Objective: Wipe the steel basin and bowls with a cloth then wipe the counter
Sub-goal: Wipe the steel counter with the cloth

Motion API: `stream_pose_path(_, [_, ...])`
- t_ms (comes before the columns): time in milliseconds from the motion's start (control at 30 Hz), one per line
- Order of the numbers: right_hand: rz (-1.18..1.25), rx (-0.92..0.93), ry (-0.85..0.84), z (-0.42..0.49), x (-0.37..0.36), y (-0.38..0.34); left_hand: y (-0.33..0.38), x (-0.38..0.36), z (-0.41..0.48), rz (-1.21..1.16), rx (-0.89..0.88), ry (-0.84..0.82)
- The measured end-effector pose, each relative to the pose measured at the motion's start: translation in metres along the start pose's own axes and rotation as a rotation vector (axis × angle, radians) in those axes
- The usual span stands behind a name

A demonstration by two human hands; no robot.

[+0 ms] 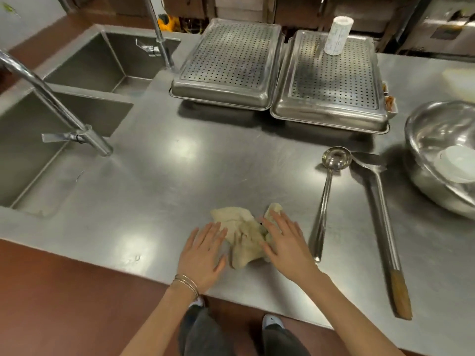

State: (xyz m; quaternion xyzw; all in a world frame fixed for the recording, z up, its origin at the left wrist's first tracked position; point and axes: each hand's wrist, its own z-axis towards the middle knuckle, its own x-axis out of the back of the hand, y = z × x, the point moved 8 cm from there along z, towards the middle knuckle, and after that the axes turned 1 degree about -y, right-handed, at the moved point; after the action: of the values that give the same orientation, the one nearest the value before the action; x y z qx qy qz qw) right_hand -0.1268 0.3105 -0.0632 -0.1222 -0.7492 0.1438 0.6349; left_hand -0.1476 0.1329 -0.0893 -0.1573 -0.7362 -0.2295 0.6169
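Cloth beige; counter grey steel; trays dotted with holes; spatula handle brown; floor reddish-brown.

No readable text, label, brand, number or sign is found. The white paper roll, standing on the perforated steel tray at about 1 o'clock on the counter, carries rows of faint grey print, too small and blurred to read. The steel cabinet at about 2 o'clock, beyond the counter, bears a dark plate or panel; nothing on it is legible. The second perforated tray at 12 o'clock, the ladle and the long-handled spatula at 3 o'clock show no stamp or marking that can be made out.
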Motion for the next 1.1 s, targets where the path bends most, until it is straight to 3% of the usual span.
stream_pose_path(133, [0.006,-0.308,-0.14,0.023,-0.054,-0.008,-0.049,-0.021,0.016,0.016,-0.033,-0.106])
stream_pose_path(300, [-0.085,-0.507,0.085,0.025,-0.085,-0.031,-0.099,-0.033,0.05,0.025,-0.121,-0.126])
stream_pose_path(567, [-0.257,-0.42,0.251,0.112,-0.046,0.017,-0.123,-0.05,0.086,-0.024,-0.215,-0.043])
stream_pose_path(700, [-0.257,-0.483,0.341,0.154,-0.027,0.029,-0.123,-0.058,0.086,-0.005,-0.191,-0.006])
stream_pose_path(833, [-0.188,-0.351,0.402,0.089,-0.053,-0.013,-0.122,-0.059,0.084,0.0,-0.191,-0.02])
stream_pose_path(933, [-0.135,-0.25,0.323,0.017,-0.084,-0.047,-0.123,-0.06,0.085,0.0,-0.184,-0.028])
stream_pose_path(1100, [-0.162,-0.416,0.351,0.034,-0.065,-0.001,-0.122,-0.062,0.083,-0.003,-0.174,-0.037])
